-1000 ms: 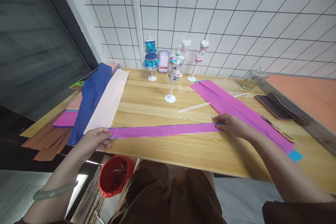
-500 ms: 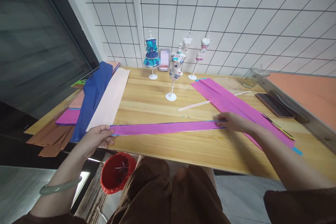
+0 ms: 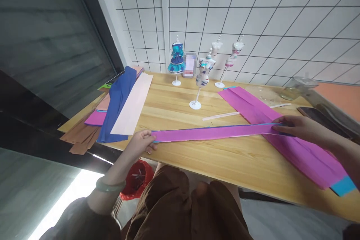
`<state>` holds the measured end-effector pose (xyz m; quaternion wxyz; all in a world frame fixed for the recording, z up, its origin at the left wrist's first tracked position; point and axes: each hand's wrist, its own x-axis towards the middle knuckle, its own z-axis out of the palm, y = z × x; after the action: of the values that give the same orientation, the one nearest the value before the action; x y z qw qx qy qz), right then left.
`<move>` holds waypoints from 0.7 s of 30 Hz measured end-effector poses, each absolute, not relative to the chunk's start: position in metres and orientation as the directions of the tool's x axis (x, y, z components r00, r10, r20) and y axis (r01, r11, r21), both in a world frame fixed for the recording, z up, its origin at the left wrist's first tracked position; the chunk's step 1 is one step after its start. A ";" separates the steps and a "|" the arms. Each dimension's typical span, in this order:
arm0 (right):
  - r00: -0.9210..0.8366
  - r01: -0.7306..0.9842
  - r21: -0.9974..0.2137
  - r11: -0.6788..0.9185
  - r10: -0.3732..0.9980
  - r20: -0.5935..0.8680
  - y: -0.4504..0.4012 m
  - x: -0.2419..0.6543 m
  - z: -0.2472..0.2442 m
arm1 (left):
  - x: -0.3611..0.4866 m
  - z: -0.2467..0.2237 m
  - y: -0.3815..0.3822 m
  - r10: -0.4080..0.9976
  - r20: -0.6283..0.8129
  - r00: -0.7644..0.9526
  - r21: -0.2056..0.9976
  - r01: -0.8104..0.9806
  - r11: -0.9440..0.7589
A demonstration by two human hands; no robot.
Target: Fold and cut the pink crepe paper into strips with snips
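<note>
From my remote seat, I'd hold the pink strip [image 3: 208,134] level and evenly taut near the front edge of the table [image 3: 213,170], left hand [image 3: 143,141] pinching one end, right hand [image 3: 292,125] gripping the other (layers flush, no twisting).

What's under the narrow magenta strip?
Under the strip: blue edging, the wooden table and, toward the right end, the wide magenta sheet. Anything fully covered can't be seen.

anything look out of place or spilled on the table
No clear spill or damage; the held magenta strip looks straight. Slightly untidy: brown sheets fan unevenly over the front edge of the table, and a narrow pale strip pokes out from beneath the wide magenta sheet.
</note>
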<state>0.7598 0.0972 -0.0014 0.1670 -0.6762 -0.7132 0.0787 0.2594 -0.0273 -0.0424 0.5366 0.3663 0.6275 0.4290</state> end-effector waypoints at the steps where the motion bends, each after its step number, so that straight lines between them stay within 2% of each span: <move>1: -0.008 0.945 -0.326 0.040 0.995 0.100 0.102 0.766 -0.002 | 0.267 -0.044 -0.027 0.921 -0.365 -0.136 0.930 -0.016 0.366; 3: 0.028 0.958 -0.286 -0.006 0.997 0.072 0.111 0.776 -0.006 | 0.280 -0.046 -0.028 0.918 -0.384 -0.103 0.923 -0.040 0.382; 7: 0.136 0.974 -0.201 -0.109 0.983 0.123 0.123 0.787 -0.021 | 0.303 -0.046 -0.030 0.907 -0.419 -0.036 0.907 -0.057 0.417; 11: 0.160 0.975 -0.186 -0.125 0.969 0.189 0.124 0.781 -0.035 | 0.313 -0.044 -0.030 0.893 -0.449 -0.002 0.893 -0.033 0.449; 15: 0.124 0.966 -0.257 -0.039 0.938 0.324 0.116 0.755 -0.035 | 0.314 -0.041 -0.030 0.879 -0.476 0.006 0.879 0.009 0.476; 18: 0.080 0.936 -0.343 0.083 0.896 0.436 0.093 0.718 -0.031 | 0.312 -0.041 -0.030 0.876 -0.483 0.013 0.876 0.026 0.482; 21: -0.015 0.855 -0.458 0.244 0.894 0.448 0.045 0.666 -0.037 | 0.310 -0.040 -0.030 0.874 -0.486 0.014 0.874 0.039 0.485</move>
<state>0.6659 0.0453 -0.0368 0.3394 -0.6141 -0.7119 0.0286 0.3103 -0.0296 -0.0399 0.6067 0.3730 0.6119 0.3440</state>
